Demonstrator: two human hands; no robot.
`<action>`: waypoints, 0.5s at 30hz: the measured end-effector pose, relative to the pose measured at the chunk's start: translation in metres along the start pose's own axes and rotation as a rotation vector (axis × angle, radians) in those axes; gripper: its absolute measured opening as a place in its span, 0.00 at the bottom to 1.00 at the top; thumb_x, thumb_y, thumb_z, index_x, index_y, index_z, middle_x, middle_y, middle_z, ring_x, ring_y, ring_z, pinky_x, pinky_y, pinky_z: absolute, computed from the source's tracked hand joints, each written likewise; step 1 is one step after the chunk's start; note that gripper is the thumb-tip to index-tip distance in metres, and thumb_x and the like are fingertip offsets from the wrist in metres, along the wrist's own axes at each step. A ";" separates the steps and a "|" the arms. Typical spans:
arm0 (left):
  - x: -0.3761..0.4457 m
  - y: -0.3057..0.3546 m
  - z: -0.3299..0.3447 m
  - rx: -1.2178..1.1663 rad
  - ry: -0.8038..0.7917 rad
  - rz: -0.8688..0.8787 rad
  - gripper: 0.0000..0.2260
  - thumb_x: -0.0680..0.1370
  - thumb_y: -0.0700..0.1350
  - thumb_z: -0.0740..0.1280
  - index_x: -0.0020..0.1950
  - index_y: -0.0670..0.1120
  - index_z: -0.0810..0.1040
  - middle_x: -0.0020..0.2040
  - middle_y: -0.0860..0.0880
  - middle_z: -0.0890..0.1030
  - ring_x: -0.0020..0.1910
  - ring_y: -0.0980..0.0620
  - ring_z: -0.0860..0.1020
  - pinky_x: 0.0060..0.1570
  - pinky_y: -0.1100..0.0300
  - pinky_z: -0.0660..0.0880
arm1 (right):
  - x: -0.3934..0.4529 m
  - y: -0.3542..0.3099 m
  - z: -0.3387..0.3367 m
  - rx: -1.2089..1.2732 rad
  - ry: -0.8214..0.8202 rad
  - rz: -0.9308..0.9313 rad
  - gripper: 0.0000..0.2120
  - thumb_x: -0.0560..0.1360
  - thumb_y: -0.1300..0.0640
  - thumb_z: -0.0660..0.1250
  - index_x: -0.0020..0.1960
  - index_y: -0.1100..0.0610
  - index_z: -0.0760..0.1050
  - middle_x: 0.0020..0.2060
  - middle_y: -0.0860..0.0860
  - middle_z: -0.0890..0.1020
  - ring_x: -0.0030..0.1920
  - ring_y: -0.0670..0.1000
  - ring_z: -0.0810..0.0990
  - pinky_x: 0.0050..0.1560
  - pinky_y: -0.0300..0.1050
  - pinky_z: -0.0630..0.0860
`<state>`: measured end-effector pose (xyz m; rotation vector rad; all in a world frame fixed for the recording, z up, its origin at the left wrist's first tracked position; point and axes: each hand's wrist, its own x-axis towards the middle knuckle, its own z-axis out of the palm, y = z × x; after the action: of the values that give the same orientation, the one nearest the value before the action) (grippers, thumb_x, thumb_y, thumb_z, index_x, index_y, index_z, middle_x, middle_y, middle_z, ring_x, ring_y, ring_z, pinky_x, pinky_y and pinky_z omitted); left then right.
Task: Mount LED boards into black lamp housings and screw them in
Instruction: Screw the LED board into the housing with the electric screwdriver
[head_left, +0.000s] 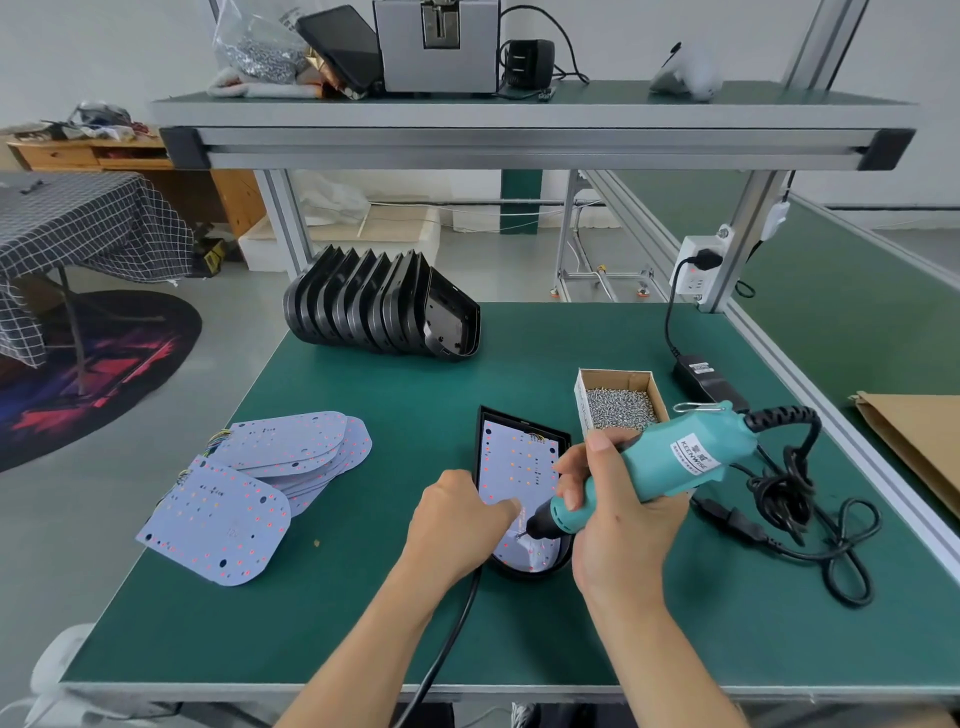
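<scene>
Right hand (618, 525) grips screwdriver (654, 467); bit tip blurred on LED board (511, 467).

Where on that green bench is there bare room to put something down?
Bare mat lies between the stacked housings and the screw box, and along the near edge below the spare boards. The right side is crowded with the screwdriver's cables.
</scene>
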<state>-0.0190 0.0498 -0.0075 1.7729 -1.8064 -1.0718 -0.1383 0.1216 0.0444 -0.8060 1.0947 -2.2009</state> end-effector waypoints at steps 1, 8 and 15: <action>0.000 0.000 0.000 0.001 0.000 0.001 0.18 0.68 0.57 0.71 0.41 0.44 0.72 0.36 0.49 0.76 0.33 0.48 0.71 0.33 0.59 0.69 | 0.000 0.000 0.000 0.000 0.003 0.000 0.09 0.74 0.56 0.70 0.38 0.44 0.77 0.31 0.56 0.80 0.25 0.53 0.68 0.31 0.44 0.71; 0.000 -0.001 0.001 0.017 0.009 0.000 0.18 0.68 0.57 0.70 0.42 0.44 0.72 0.36 0.49 0.77 0.32 0.48 0.71 0.32 0.59 0.69 | 0.001 0.002 0.000 -0.006 0.006 -0.008 0.10 0.74 0.56 0.70 0.37 0.43 0.77 0.30 0.54 0.79 0.24 0.52 0.67 0.29 0.44 0.70; -0.001 0.000 0.000 0.024 0.013 0.000 0.18 0.68 0.58 0.70 0.40 0.45 0.71 0.36 0.49 0.76 0.32 0.48 0.71 0.32 0.59 0.68 | 0.000 0.005 0.000 -0.014 -0.039 0.001 0.09 0.75 0.56 0.70 0.38 0.44 0.77 0.30 0.54 0.79 0.23 0.53 0.68 0.29 0.42 0.70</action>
<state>-0.0191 0.0507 -0.0074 1.7894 -1.8186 -1.0412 -0.1371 0.1195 0.0403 -0.8506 1.0923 -2.1698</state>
